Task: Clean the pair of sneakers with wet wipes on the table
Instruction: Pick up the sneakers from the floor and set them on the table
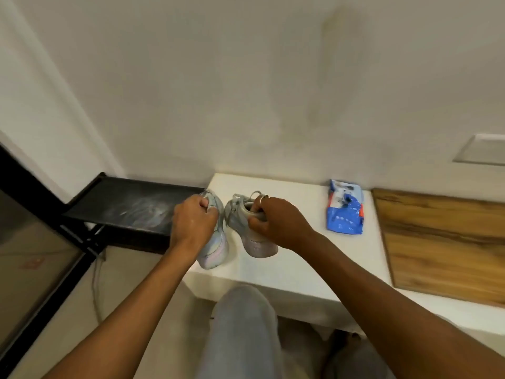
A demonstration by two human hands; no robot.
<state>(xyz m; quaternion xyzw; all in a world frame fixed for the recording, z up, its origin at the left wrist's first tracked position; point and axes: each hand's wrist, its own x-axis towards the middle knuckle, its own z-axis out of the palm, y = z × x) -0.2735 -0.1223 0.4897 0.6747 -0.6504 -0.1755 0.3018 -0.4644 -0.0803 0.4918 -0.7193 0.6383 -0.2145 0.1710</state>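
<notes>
White table (295,277) is backed by a pale wall, with a black shelf (128,203) at its left and a wooden board (442,242) at its right. Near its left end, the left sneaker (216,244) is gripped by the curled left hand (194,220) and the right sneaker (255,242) by the right hand (276,222). The blue wipes pack (345,207) lies apart. Sole contact is blurred.

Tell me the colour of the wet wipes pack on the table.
The wet wipes pack is mainly blue with white and a touch of orange, seen in the head view.
</notes>
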